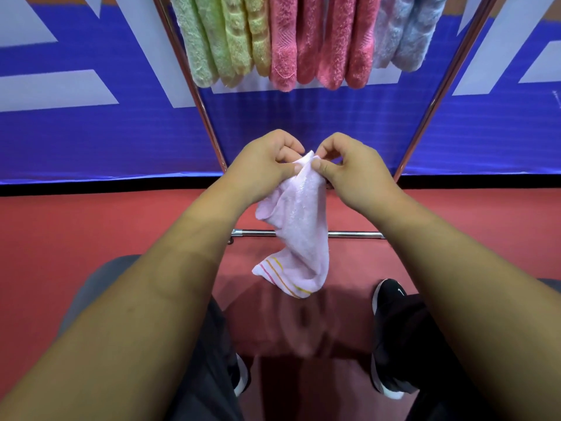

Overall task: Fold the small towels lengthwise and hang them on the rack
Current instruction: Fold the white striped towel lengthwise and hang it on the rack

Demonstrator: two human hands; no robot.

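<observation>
A small pale pink towel (299,229) with orange and yellow stripes near its lower end hangs crumpled in front of me. My left hand (264,165) and my right hand (352,168) both pinch its top corner, thumbs close together. Above, the metal rack (209,126) carries several folded towels: green ones (212,38) at the left, pink ones (321,41) in the middle, pale blue ones (403,31) at the right. The rack's top bar is out of view.
The rack's lower crossbar (352,234) runs behind the hanging towel. A blue and white banner (91,129) stands behind the rack. The floor (91,226) is red. My black shoes (388,299) are below, one on each side.
</observation>
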